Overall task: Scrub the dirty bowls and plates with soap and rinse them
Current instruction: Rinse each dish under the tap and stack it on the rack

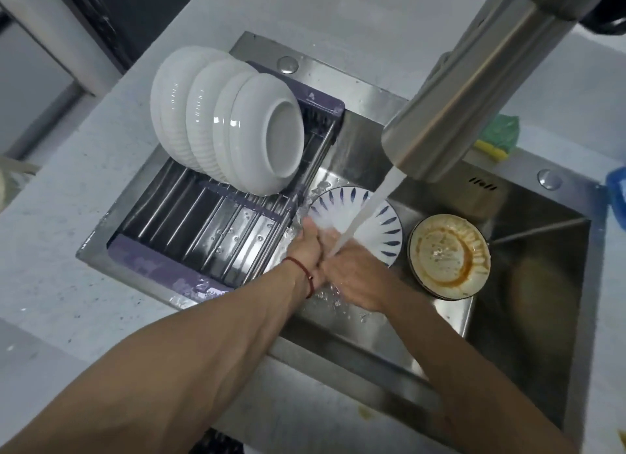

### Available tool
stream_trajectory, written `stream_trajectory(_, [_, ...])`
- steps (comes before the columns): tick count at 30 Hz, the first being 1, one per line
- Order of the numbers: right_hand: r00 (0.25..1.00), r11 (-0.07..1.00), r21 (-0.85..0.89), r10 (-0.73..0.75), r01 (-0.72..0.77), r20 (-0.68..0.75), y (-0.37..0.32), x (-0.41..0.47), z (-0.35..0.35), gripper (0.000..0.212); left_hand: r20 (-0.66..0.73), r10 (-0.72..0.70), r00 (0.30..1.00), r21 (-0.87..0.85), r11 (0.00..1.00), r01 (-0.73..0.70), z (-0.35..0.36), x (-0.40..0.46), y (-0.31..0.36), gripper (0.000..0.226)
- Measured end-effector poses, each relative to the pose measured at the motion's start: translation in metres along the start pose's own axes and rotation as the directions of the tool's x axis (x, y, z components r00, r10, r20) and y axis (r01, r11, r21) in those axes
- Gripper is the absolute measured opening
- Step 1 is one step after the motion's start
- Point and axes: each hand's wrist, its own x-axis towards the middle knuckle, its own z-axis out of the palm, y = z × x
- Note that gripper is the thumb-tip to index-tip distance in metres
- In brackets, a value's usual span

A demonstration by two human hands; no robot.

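both hands (305,247) (355,277) on blue-leaf plate (379,230) under tap stream, finger state hard to tell | drying rack (203,216) edge hugging left | dirty bowl (449,255) just right | sink (542,284) open far right

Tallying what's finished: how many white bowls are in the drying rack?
4, leaning in a row on the rack: back, second, third, front. Others could hide behind.
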Motion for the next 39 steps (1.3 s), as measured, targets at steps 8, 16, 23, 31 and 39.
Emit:
stream_trajectory(8, [0.935, 0.928, -0.162, 0.306, -0.335, -0.181, 0.020, 0.025, -0.007, 0.066, 0.011, 0.010, 1.000, -0.029, 1.000, -0.010, 0.002, -0.002, -0.026, 0.061])
stream_trajectory(16, [0.990, 0.985, -0.100, 0.139, -0.138, 0.003, 0.031, -0.054, -0.004, 0.065, -0.068, 0.034, 0.997, 0.084, 0.996, -0.028, -0.022, 0.012, -0.019, 0.071])
stream_trajectory(23, [0.970, 0.975, 0.028, 0.224, -0.222, -0.096, 0.000, 0.026, 0.001, 0.059, -0.023, 0.024, 0.999, 0.069, 0.997, -0.023, -0.008, 0.008, -0.024, 0.052])
stream_trajectory(31, [0.948, 0.978, -0.164, 0.076, -0.132, -0.309, 0.038, -0.058, 0.026, 0.101, -0.127, 0.158, 0.979, 0.389, 0.916, -0.098, -0.006, -0.016, 0.002, 0.042])
stream_trajectory(39, [0.695, 0.627, 0.740, 0.645, -0.245, -0.317, -0.011, -0.043, 0.017, 0.012, 0.100, 0.230, 0.968, 0.399, 0.882, -0.250, 0.049, -0.033, -0.004, 0.084])
